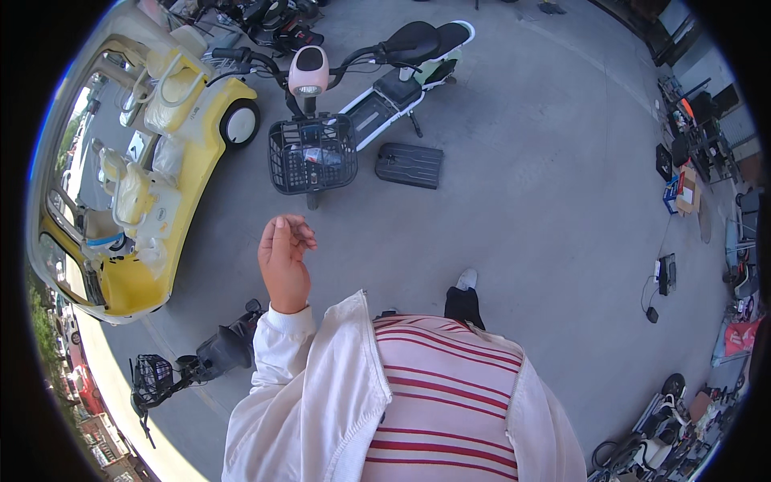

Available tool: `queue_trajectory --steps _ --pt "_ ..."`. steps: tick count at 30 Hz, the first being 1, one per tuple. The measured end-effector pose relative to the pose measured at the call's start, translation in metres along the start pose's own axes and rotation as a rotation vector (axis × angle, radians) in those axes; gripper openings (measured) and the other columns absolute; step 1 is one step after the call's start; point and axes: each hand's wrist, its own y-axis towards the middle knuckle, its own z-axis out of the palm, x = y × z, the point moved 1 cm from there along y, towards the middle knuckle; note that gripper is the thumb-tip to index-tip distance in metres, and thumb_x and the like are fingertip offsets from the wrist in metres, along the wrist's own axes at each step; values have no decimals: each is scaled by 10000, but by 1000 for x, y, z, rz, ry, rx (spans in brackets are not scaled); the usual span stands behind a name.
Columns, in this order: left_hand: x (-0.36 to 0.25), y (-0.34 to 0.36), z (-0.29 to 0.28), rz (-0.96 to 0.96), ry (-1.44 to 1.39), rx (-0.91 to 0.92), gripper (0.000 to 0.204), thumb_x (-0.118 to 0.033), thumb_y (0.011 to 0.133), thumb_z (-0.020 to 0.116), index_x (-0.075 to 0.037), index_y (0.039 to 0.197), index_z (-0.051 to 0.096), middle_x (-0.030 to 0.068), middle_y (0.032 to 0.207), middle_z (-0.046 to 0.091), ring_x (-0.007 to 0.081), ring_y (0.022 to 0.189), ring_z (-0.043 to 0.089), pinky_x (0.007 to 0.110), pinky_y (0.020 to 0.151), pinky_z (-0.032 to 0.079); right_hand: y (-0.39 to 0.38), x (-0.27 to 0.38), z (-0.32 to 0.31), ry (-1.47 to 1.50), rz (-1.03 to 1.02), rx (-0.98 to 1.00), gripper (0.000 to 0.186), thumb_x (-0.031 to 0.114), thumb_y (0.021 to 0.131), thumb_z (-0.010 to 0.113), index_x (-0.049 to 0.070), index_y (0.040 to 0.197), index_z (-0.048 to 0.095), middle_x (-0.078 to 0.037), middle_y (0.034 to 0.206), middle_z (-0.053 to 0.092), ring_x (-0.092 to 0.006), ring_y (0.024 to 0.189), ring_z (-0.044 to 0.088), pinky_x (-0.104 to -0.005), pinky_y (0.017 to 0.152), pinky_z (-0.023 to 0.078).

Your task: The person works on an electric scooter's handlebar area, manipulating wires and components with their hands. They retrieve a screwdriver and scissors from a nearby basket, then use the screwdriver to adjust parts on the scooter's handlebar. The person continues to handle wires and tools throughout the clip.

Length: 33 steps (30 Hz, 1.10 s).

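Observation:
My left hand (pixel 285 255) is raised in front of my body, coming out of a white jacket sleeve. Its fingers are loosely curled and a little apart from the thumb, with nothing seen between them. Just beyond it stands an electric bike with a pink headlight housing (pixel 309 71) and a black front basket (pixel 312 153); a small packet (pixel 321 156) lies inside. The hand appears apart from the basket. Beside the bike, a flat black ribbed panel (pixel 409 165) rests on the grey floor. My right hand is out of sight.
A yellow open-sided cart (pixel 189 177) stands at left, near a dark scooter with a basket (pixel 217 353). Along the right side are a cardboard box (pixel 687 191), a black device with a cable (pixel 666 273) and several bike parts (pixel 654 434). More bikes (pixel 281 24) stand at the far left.

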Motion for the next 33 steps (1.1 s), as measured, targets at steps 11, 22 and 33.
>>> queue_trajectory --steps 11,22,33 --pt "47 94 176 -83 102 -74 293 -262 1030 468 -16 964 615 50 802 627 112 705 576 254 654 465 300 -108 -392 1307 289 -383 247 234 957 531 27 1072 603 -89 729 640 -173 557 599 -318 478 493" --pt "131 334 343 -91 -13 -220 291 -272 1022 483 -28 959 628 25 784 622 85 686 553 229 637 447 516 -105 -640 757 2 32 294 300 962 564 39 1087 619 -93 855 690 -170 696 660 -315 614 534" --pt "188 616 628 -143 78 235 293 -260 1029 460 -27 958 623 40 775 622 109 696 566 247 652 460 596 -283 -749 1340 661 -152 214 197 930 548 4 985 624 -119 689 644 -204 508 582 -339 449 468"
